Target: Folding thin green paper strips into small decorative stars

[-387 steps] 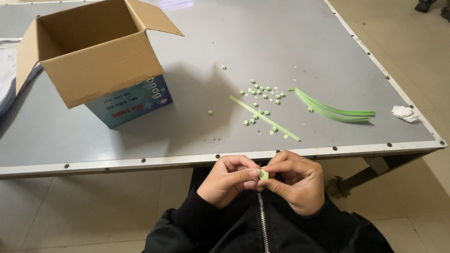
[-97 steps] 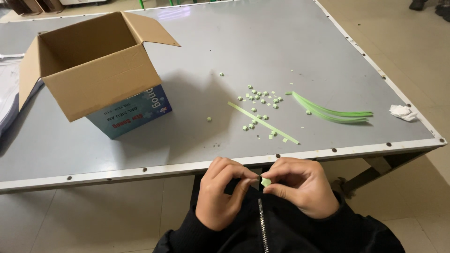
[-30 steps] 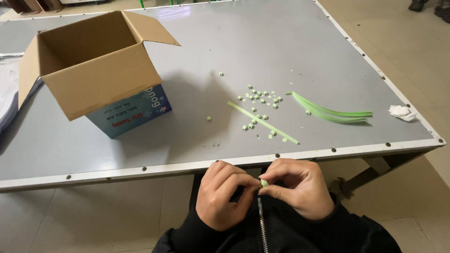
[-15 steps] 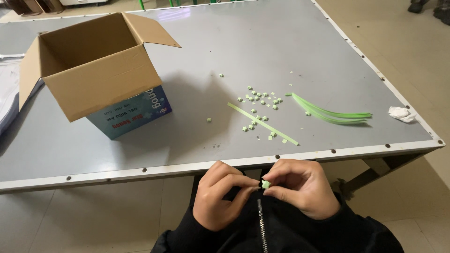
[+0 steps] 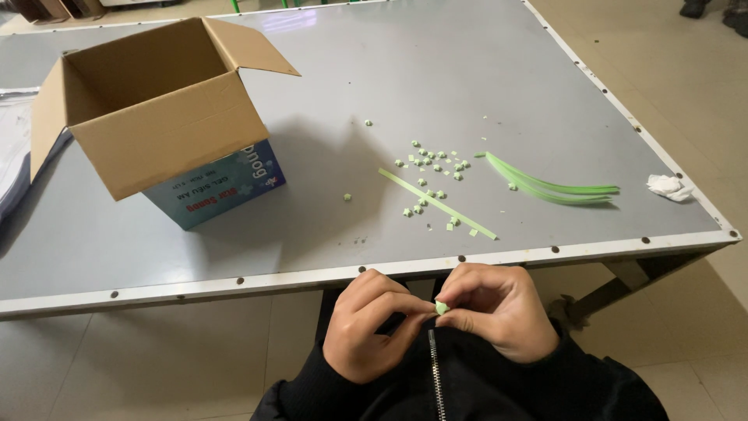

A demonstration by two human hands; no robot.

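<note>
Head view only. Two hands, both below the near edge of the counter [image 5: 545, 93], held close to the chest over a black zipped jacket [image 5: 467, 390]. Left hand [image 5: 372, 323] and right hand [image 5: 499, 312] meet fingertip to fingertip, and both pinch one tiny green piece [image 5: 442, 308] between them; each grip is closed on that piece. Most of the piece is covered by the fingertips, shape hard to tell.

On the counter: one open cardboard box [image 5: 167, 132], flaps up, with a blue printed lower half; the inside bottom is not visible. One long single green paper strip [image 5: 436, 204] lies diagonally. One bundle of green strips [image 5: 557, 187] lies curved to its right; the number in the bundle cannot be counted, as they overlap. A scatter of small green folded bits [image 5: 432, 160] lies between the strip and the bundle, roughly twenty-odd, too small to count exactly; one stray bit sits apart near the box side, another further up the counter. One crumpled white tissue [image 5: 668, 187] lies near the right edge.

At the left edge, a stack of clear sheets [image 5: 15, 156] is cut off by the frame. Top right corner: dark shoes [image 5: 713, 9] on the floor, cropped.
</note>
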